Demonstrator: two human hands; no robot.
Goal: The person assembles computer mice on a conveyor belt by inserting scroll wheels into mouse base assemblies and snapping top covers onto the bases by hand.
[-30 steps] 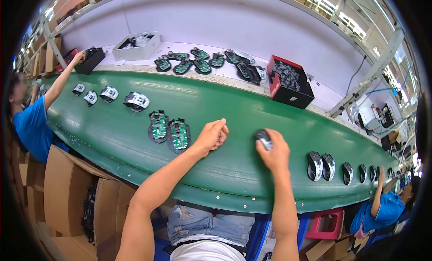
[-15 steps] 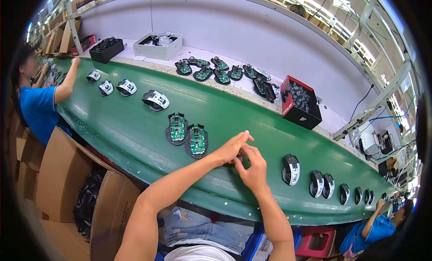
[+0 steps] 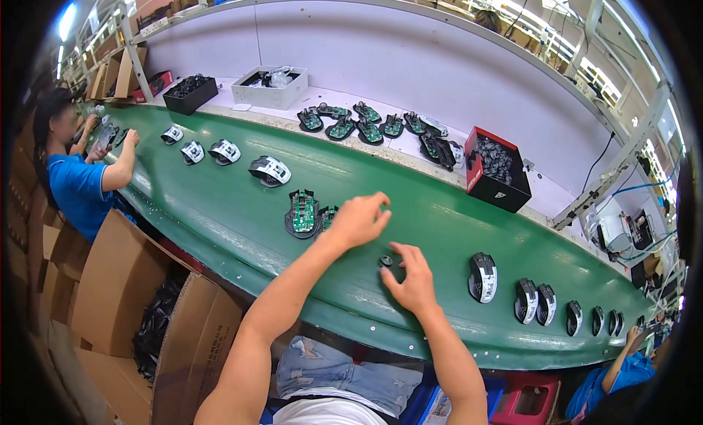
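My right hand point(image 3: 411, 280) holds a small black scroll wheel point(image 3: 386, 262) between thumb and fingertips, low above the green belt. My left hand point(image 3: 359, 218) is apart from it, up and to the left, its fingers spread with nothing visible in them. Beneath that hand lies an open mouse base with a green circuit board point(image 3: 328, 217), partly covered by the wrist. Just left of it rests another mouse base with its board exposed point(image 3: 302, 214).
Black-and-white mice sit along the belt, one at left point(image 3: 269, 172) and one at right point(image 3: 483, 278). On the ledge stand several mouse boards point(image 3: 370, 131), a red-and-black box of small black parts point(image 3: 505, 194) and a white bin point(image 3: 293, 95). Co-workers in blue point(image 3: 86, 182) sit at both ends.
My hands have drawn apart: the left moved up and left over a mouse base, and the scroll wheel now shows at my right hand. The whole view has shifted slightly.
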